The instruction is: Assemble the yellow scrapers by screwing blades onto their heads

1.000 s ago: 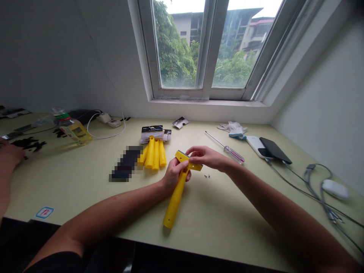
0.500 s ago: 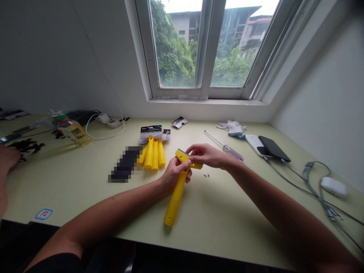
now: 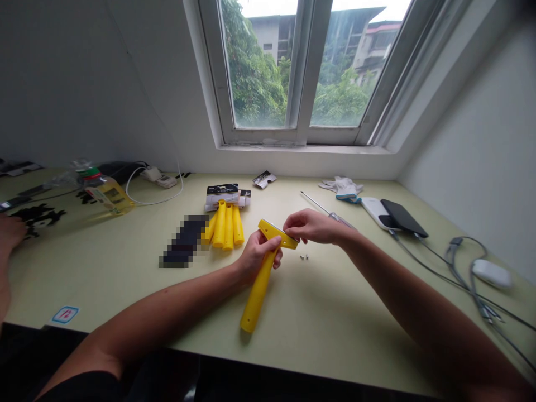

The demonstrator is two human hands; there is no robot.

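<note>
My left hand (image 3: 258, 254) is wrapped around the neck of a yellow scraper (image 3: 259, 296), thumb lying on its wide head. The handle points down toward me and has a small hole at its end. A thin grey blade (image 3: 274, 225) shows along the far edge of the head. At the right end of that edge, my right hand (image 3: 307, 226) pinches with thumb and fingers at the blade; its fingertips partly hide the contact. Two small screws (image 3: 304, 257) lie on the table just below my right hand. Behind it rests a screwdriver (image 3: 318, 205), its clear handle partly covered by my wrist.
Several yellow scrapers (image 3: 228, 226) with black cards lie left of centre, beside a pixelated dark patch (image 3: 184, 243). At the right are a glove (image 3: 345, 188), a power bank (image 3: 374, 213), a phone (image 3: 404, 218) and cables. A bottle (image 3: 106, 192) and another person's hand (image 3: 10, 231) are at left.
My right hand has slid rightward along the head's far edge, uncovering more of the blade. The left hand and scraper are almost still.
</note>
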